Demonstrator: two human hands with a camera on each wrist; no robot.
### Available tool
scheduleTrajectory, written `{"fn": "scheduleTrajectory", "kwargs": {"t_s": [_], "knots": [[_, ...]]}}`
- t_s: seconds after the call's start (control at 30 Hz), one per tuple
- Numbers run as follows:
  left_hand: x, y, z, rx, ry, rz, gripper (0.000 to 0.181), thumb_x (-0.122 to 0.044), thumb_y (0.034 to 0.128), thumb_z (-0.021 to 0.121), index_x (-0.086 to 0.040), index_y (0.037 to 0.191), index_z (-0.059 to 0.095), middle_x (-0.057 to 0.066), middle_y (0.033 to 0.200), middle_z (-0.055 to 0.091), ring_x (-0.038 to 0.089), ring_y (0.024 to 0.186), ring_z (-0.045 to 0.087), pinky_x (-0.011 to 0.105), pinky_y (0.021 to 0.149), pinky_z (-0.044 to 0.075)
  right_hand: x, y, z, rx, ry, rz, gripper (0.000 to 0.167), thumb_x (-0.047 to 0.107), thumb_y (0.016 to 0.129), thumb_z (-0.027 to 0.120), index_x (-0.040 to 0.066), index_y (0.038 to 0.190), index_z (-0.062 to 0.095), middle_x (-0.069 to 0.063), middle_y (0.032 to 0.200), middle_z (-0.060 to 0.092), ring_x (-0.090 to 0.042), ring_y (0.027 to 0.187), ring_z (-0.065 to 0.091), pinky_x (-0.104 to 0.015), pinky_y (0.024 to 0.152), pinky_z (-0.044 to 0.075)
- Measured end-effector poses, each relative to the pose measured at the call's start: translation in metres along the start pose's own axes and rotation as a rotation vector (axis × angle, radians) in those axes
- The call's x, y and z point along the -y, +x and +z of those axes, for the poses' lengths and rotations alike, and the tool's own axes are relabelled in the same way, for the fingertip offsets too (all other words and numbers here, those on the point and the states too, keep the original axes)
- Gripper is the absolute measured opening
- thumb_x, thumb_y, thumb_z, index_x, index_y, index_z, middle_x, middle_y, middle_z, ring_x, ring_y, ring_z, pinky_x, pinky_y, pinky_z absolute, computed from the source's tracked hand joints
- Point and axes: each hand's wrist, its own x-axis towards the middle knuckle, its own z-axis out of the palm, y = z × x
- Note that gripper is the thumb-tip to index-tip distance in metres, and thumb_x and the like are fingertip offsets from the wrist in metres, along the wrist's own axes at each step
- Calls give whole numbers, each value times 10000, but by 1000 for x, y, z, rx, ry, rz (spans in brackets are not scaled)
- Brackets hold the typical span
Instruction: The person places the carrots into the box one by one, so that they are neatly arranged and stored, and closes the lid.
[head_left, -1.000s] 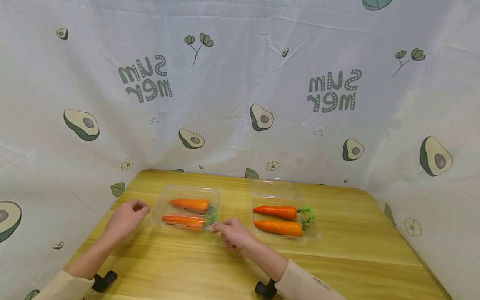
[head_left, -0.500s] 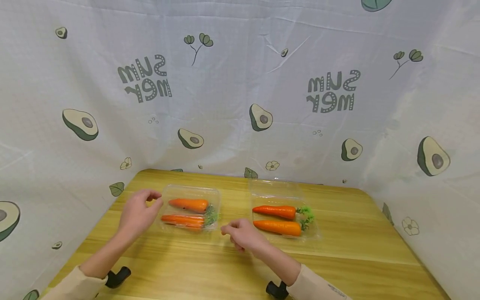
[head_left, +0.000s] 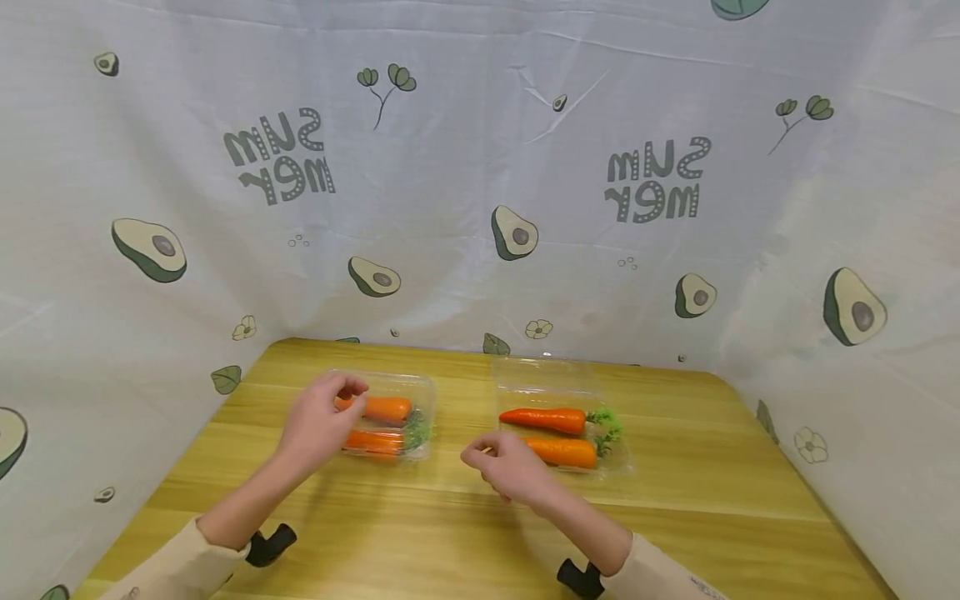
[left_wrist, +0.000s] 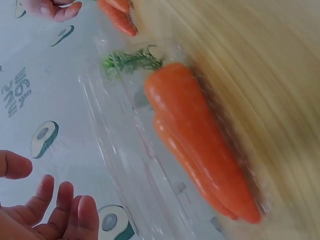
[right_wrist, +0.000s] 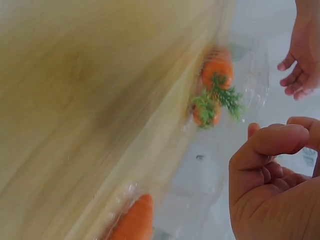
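My left hand [head_left: 318, 421] hovers over the left side of a clear plastic clamshell box [head_left: 430, 400], fingers bent and apart, holding nothing. The box's lid looks down over two orange carrots, the rear carrot [head_left: 390, 408] and the front carrot [head_left: 378, 443], with green tops; my hand hides their tips. In the left wrist view the carrot [left_wrist: 192, 135] lies clear of my fingers. My right hand [head_left: 513, 468] is in the air just left of a second box, thumb and index curved with a gap between them, gripping nothing.
The second clear box has its lid [head_left: 543, 375] raised at the back. It holds a redder carrot [head_left: 546, 419] and an orange carrot [head_left: 568, 452] with leafy tops. A printed cloth [head_left: 435, 167] hangs behind the wooden table [head_left: 420, 533].
My left hand has moved right, from beside the left box to over it. My right hand has left that box's front right corner and shifted right. The boxes stay put.
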Motion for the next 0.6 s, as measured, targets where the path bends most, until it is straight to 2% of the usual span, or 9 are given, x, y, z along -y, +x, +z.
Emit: {"fn": "scheduleTrajectory", "kwargs": {"t_s": [0.1,0.27,0.47,0.6], "knots": [[-7,3,7,17,6,13,147,-188,947,632,-138,1064,706,27,1039,661,215,955,572,384,822,492,-1,-2,-7,-20,-29,-13,351,316,995,604,11,1142,696,29,535,412,-114,381,305,-264,420,346],[-22,6,18,89,-37,0,193,-217,951,633,-141,1112,707,6,1027,666,186,922,597,346,792,503,-2,-6,-17,-67,-54,-25,319,284,1006,597,25,1173,680,26,548,430,-115,391,307,-254,421,330],[-43,13,30,178,-122,-91,210,-228,948,637,-157,1133,705,-16,1040,669,181,938,598,333,786,508,-3,-9,-31,-152,-70,-18,293,281,987,636,64,1176,693,-25,633,516,-127,436,337,-262,426,344],[-55,17,41,227,-146,-126,215,-239,951,641,-175,1147,702,-34,1038,668,162,913,590,323,761,503,-8,-10,-39,-203,-114,-31,270,272,979,648,82,1161,709,-43,844,665,-145,604,503,-295,547,445]]}}
